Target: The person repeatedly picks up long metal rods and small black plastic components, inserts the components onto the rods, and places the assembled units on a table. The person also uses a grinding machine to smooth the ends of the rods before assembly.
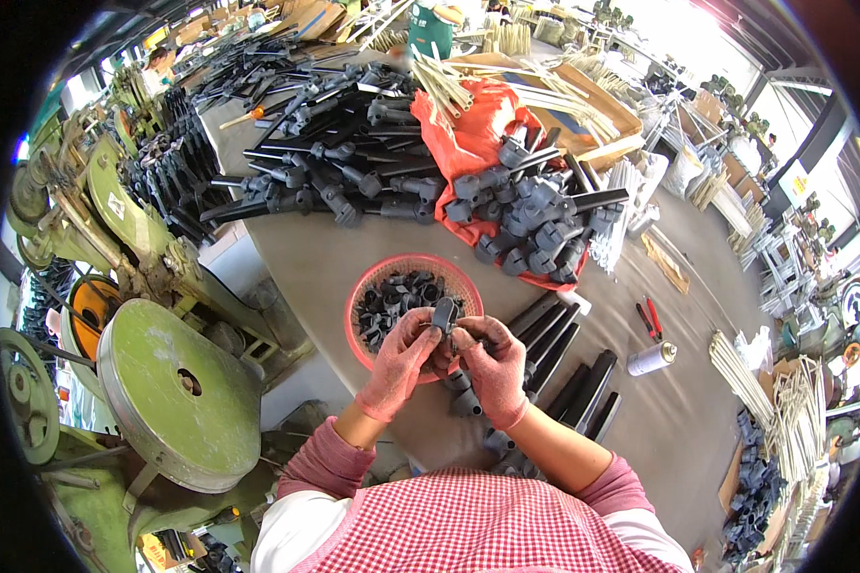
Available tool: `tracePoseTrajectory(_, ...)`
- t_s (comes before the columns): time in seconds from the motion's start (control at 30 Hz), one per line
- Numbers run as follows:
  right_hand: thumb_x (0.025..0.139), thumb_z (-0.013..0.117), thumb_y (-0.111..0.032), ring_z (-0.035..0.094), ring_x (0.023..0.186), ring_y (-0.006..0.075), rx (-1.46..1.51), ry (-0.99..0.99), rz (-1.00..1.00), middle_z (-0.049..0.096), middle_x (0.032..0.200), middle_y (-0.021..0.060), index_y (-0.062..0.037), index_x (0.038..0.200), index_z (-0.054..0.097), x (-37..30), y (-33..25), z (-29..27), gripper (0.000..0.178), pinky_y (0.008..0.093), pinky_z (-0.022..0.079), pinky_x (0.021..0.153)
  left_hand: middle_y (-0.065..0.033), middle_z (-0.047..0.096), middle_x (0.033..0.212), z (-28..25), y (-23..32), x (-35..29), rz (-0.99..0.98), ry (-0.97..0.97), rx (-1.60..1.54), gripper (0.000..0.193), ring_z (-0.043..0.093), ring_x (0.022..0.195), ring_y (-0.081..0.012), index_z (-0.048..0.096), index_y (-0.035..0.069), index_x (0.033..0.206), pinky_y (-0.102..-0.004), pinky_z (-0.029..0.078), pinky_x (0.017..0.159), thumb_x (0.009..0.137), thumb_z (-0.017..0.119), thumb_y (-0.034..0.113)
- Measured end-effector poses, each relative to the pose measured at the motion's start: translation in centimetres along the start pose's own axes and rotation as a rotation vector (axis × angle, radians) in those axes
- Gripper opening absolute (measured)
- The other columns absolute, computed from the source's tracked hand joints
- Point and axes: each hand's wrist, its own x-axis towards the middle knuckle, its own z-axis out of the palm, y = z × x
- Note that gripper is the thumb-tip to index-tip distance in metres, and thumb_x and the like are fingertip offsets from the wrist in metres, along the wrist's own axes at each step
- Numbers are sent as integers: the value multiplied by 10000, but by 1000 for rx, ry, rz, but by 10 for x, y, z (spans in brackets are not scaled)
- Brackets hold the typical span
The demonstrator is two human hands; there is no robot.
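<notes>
My left hand (pixel 399 365), in a pinkish work glove, pinches a dark grey plastic fitting (pixel 443 315) with a rounded top. My right hand (pixel 497 374), gloved likewise, closes its fingers on the right side of the same fitting. Both hands meet over the near rim of a round pink-red plastic basket (pixel 414 260). Inside it lie many small dark curved clips (pixel 380 307). Exactly what sits between the fingertips is partly hidden by the gloves. Black tubes with grey fittings (pixel 549 344) lie on the table beside my right hand.
Fitted black tubes are heaped at the back left (pixel 334 162). More grey-ended tubes (pixel 545 224) pile on a red sack (pixel 487 105). Red-handled pliers (pixel 652 318) and a spray can (pixel 652 359) lie to the right. A green machine with a round plate (pixel 177 401) stands at left.
</notes>
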Motion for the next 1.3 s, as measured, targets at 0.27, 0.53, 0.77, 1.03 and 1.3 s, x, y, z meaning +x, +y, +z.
tracePoseTrajectory(0.27, 928, 665, -70, 642, 765, 84, -221, -168, 115, 689, 838, 25, 47, 1041, 680, 2, -6, -11, 163, 244, 540, 698, -28, 626, 895, -17, -9, -13, -43, -36, 56, 90, 588, 708, -93, 527, 98, 1091, -250, 487, 621, 1042, 504, 171)
tracePoseTrajectory(0.53, 937, 650, -145, 455, 647, 21, -587, -379, 281, 569, 769, -60, -28, 947, 687, -16, 26, -28, 123, 200, 382, 573, -66, 654, 886, -53, -52, -35, -108, -46, 62, 260, 634, 750, -150, 550, 66, 1257, -273, 499, 643, 1017, 538, 165)
tracePoseTrajectory(0.77, 945, 642, -162, 553, 695, 92, -60, 93, 721, 578, 848, -3, -66, 1128, 589, -48, 68, -80, 214, 268, 470, 629, -138, 686, 918, -158, -170, -68, 82, -162, 1651, 248, 678, 840, -334, 576, 97, 1081, -442, 528, 703, 930, 592, 293)
tracePoseTrajectory(1.03, 968, 652, -185, 602, 739, 110, 99, 44, 743, 642, 872, 22, -41, 1128, 632, -51, 66, -102, 216, 260, 501, 656, -84, 654, 805, -149, -151, -23, 474, -204, 1665, 290, 657, 744, -303, 620, 113, 1118, -417, 522, 641, 903, 625, 307)
tracePoseTrajectory(1.3, 942, 626, -157, 609, 715, 135, 27, -62, 730, 628, 851, 26, -56, 1076, 635, -1, 91, -100, 168, 272, 525, 674, -152, 508, 1353, -130, -116, 116, 435, 257, 1859, 391, 625, 980, -326, 608, 122, 1227, -435, 530, 842, 837, 582, 114)
